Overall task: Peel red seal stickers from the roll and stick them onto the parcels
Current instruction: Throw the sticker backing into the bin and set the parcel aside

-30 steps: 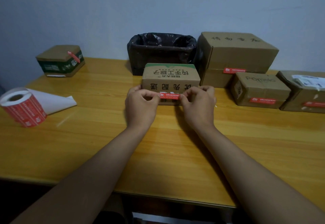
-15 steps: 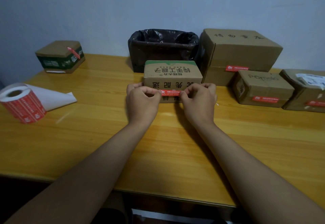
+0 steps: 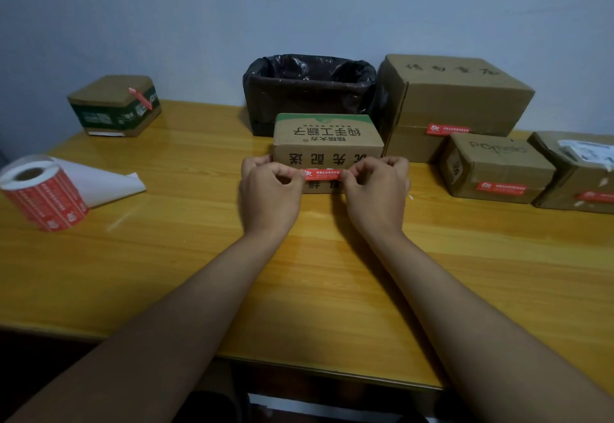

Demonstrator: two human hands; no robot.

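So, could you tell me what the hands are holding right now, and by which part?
A red seal sticker: the left hand pinches its left end, the right hand its right end.

A glossy wooden table [image 3: 332, 266] carries a sticker roll [image 3: 43, 193] at nine o'clock with its white backing strip [image 3: 106, 183] trailing right, a green-sided box [image 3: 114, 105] at ten, a black-lined bin [image 3: 309, 90] at twelve with a printed parcel [image 3: 327, 143] before it, and three cardboard boxes [image 3: 448, 103] at two.

Both hands' fingers [image 3: 292, 176] pinching red sticker [image 3: 321, 174], against parcel [image 3: 327, 143]
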